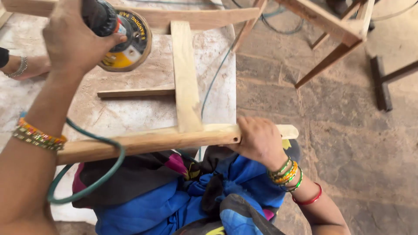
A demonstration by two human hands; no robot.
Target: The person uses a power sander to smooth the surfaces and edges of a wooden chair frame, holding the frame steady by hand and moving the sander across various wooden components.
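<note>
My left hand (72, 41) grips a power sander (124, 41) with a yellow round disc, held up over the dusty slab at the top left. My right hand (260, 140) is closed around the near rail of a wooden frame (148, 141), close to its right end. That frame has a flat slat (186, 78) running away from me to a far rail (196, 18) and a thin crossbar (135, 92) to the left. A green cable (100, 176) loops from the sander down past my left forearm.
The frame lies on a dusty stone slab (130, 113) above my lap in blue cloth (174, 204). Another person's foot with an anklet (21, 66) rests at the left edge. A wooden stool frame (335, 35) stands at the top right on the stone floor.
</note>
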